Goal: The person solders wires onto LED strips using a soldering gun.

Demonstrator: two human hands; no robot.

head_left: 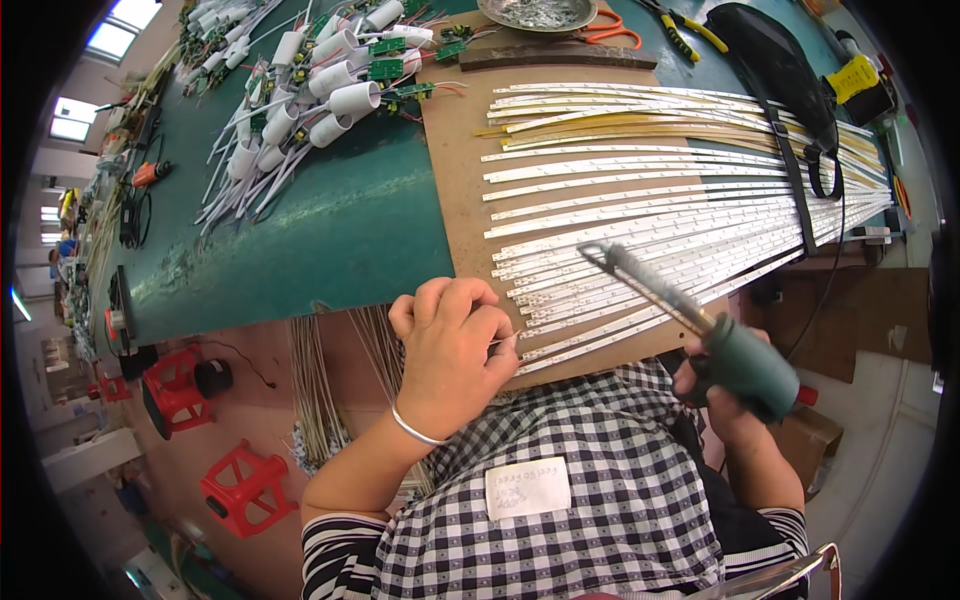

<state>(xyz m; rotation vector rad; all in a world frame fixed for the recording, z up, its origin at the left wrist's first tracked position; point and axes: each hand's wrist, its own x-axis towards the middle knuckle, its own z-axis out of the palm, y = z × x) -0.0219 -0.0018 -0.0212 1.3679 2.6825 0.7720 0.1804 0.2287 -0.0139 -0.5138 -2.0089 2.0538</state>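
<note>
My right hand (725, 400) grips a soldering gun (745, 365) by its dark green body. The gun's long metal barrel points up and left over the strips, with a bent loop at its tip; it looks slightly blurred. Narrow white LED strips (600, 270) lie side by side on a brown board (455, 190), their left ends fanned out. My left hand (455, 335) rests at the board's near left edge, beside the ends of the nearest strips. Its fingers are curled and thumb and forefinger pinch together. What they hold is too small to make out.
White plastic cups with green circuit boards and wires (330, 95) pile up at the far left of the green table (330, 240). At the back are a metal bowl (540, 12), orange scissors (612, 32), yellow-handled pliers (680, 38) and a black bag (775, 60). Red stools (245, 488) stand on the floor left.
</note>
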